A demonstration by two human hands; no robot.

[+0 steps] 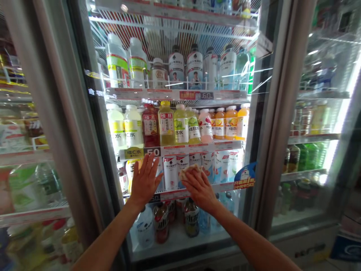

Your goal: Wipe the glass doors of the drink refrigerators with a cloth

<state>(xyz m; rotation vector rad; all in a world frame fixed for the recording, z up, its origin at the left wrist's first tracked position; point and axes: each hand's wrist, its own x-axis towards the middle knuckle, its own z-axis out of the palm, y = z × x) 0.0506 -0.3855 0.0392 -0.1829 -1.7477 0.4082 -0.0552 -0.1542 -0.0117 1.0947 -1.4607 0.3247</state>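
My left hand [145, 180] lies flat on the glass door [169, 124] of a drinks fridge, fingers spread and pointing up. My right hand [199, 186] presses a crumpled pale cloth [189, 171] against the same glass, just right of the left hand. Behind the glass, shelves hold rows of drink bottles [180, 126]: white, yellow, green, red and orange ones. Lower down stand white cans and darker bottles [191, 218].
The fridge's metal frame [275, 124] runs down the right of the door, with another glass-door fridge [318, 124] beyond it. On the left, a further glass door [28, 150] shows dim shelves. Price strips [180, 94] line the shelf edges.
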